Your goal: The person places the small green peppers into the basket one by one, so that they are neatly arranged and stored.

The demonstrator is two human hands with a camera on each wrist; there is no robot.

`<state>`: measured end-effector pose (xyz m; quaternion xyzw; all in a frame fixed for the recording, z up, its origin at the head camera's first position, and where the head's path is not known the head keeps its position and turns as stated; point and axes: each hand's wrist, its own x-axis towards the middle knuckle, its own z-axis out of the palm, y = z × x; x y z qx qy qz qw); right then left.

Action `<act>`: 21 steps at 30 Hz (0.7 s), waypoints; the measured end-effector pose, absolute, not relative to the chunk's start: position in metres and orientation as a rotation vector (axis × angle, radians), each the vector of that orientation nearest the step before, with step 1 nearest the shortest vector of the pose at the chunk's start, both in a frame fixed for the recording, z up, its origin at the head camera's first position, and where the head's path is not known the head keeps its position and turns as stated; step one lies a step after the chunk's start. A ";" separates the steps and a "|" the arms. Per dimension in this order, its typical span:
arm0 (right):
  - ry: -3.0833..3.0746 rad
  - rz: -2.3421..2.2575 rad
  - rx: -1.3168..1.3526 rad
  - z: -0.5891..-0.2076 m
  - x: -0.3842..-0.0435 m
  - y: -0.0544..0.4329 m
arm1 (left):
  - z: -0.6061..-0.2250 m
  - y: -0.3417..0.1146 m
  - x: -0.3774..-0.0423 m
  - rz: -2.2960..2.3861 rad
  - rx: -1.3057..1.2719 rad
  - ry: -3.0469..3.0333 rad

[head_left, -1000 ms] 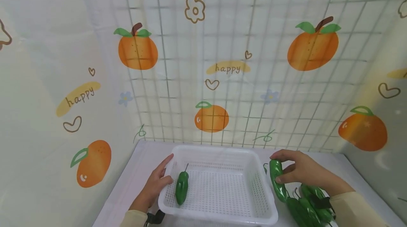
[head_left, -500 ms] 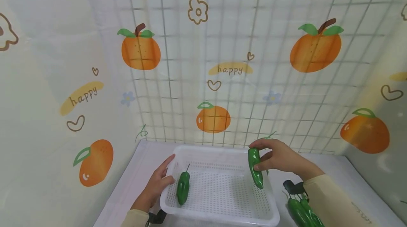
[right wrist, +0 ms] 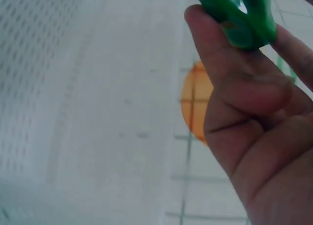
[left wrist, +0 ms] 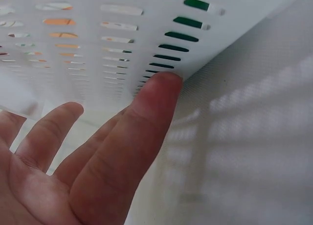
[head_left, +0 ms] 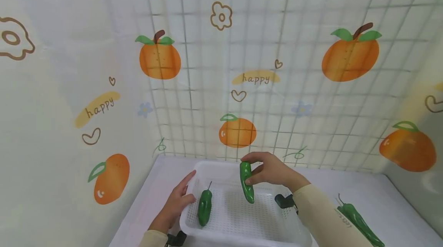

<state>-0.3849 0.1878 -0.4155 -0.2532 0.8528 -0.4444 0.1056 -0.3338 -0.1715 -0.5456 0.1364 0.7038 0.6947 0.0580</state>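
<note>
A glossy green pepper [head_left: 247, 187] hangs over the middle of a white perforated plastic basket [head_left: 228, 220], pinched near its upper end by my right hand [head_left: 268, 171]. The right wrist view shows part of the same pepper [right wrist: 244, 19] between thumb and fingers. Inside the basket, along its left side, lies another green pepper [head_left: 205, 208] with a thin stem. My left hand [head_left: 174, 205] rests against the basket's left rim. In the left wrist view its fairly straight fingers [left wrist: 132, 132] touch the outside of the slotted wall [left wrist: 117, 39].
Green peppers [head_left: 360, 222] lie on the white table [head_left: 328, 189] right of the basket, partly hidden by the right sleeve [head_left: 328, 210]. Behind stands a wire grid covered by a curtain [head_left: 194, 39] printed with oranges.
My right hand has carried the pepper leftward from beside the basket to above its middle. My left hand has stayed at the left rim. The view has shifted slightly.
</note>
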 end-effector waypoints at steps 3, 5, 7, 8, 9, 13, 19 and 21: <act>2.490 -1.319 -0.771 -0.424 -0.389 0.175 | -0.545 -0.170 -0.333 2.106 0.425 2.132; 2.482 -1.319 -0.786 -0.428 -0.392 0.168 | -0.545 -0.170 -0.333 2.106 0.428 2.134; 2.469 -1.327 -0.800 -0.430 -0.393 0.160 | -0.546 -0.170 -0.333 2.106 0.425 2.137; 2.460 -1.332 -0.809 -0.431 -0.394 0.157 | -0.547 -0.170 -0.334 2.102 0.420 2.146; 2.454 -1.333 -0.817 -0.432 -0.395 0.153 | -0.547 -0.170 -0.334 2.101 0.416 2.152; 2.441 -1.323 -0.839 -0.435 -0.399 0.140 | -0.547 -0.170 -0.335 2.098 0.415 2.163; 2.431 -1.331 -0.877 -0.443 -0.404 0.122 | -0.546 -0.171 -0.334 2.101 0.412 2.175; 2.422 -1.330 -0.882 -0.449 -0.405 0.117 | -0.548 -0.171 -0.334 2.104 0.401 2.169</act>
